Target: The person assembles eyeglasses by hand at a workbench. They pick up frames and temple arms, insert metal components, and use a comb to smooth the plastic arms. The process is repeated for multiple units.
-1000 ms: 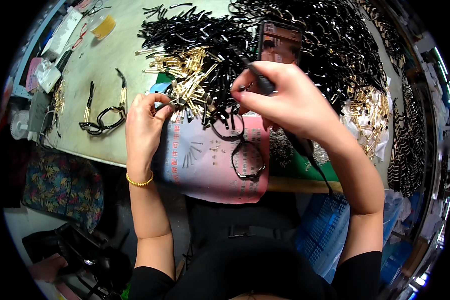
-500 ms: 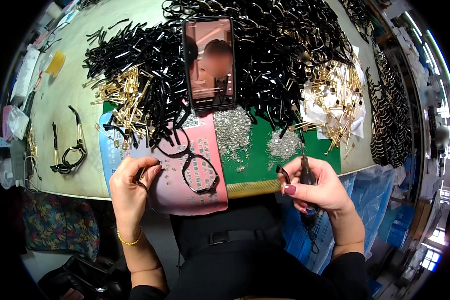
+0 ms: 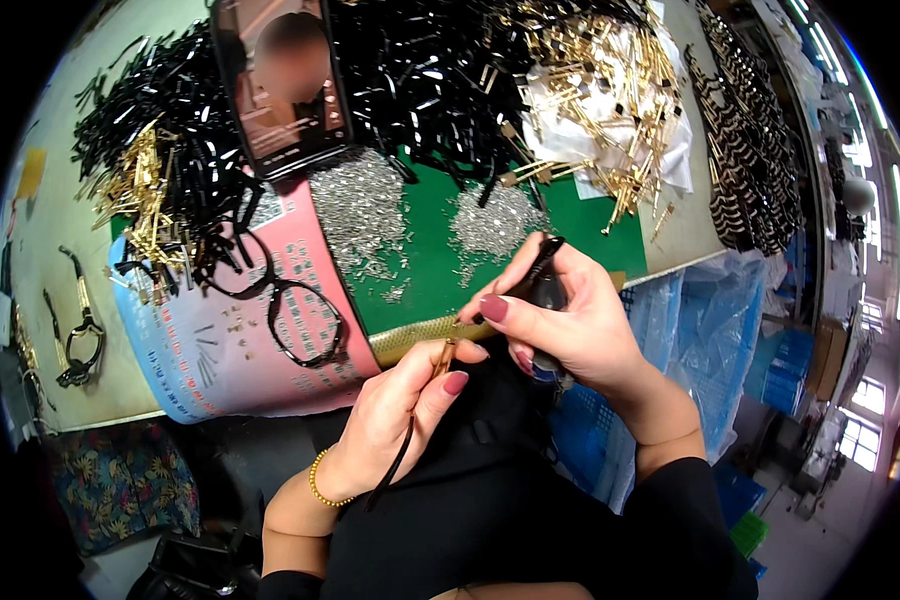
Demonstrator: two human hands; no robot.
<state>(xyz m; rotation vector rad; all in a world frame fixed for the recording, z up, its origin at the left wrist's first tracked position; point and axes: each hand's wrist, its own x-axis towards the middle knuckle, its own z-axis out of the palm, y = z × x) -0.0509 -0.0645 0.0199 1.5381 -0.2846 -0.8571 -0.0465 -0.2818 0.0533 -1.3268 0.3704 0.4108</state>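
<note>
My left hand (image 3: pixel 395 410) is closed in a pinch on a slim glasses temple (image 3: pixel 407 445), gold at the fingertips, its dark end hanging down past the palm. Close by on the right, my right hand (image 3: pixel 580 320) wraps round a dark, pen-like powered screwdriver (image 3: pixel 548 362). A black curved temple piece (image 3: pixel 542 258) also sits between those fingers; whether it touches the tool is unclear. The fingertips of both hands nearly meet above the table's front edge. A black eyeglass front (image 3: pixel 305 350) lies on the pink and blue printed sheet (image 3: pixel 240 385), left of my hands.
Black temple pieces (image 3: pixel 420 90) heap across the back, with gold parts (image 3: pixel 610 110) at both sides. A smartphone (image 3: pixel 288 135) stands before the heap. Tiny silver screws (image 3: pixel 360 215) lie on a green mat (image 3: pixel 430 280). Another pair of glasses (image 3: pixel 80 350) rests far left.
My left hand has moved right and nearer to me, and the temple now shows in it. My right hand has come in to meet it. The whole view has shifted and tilted.
</note>
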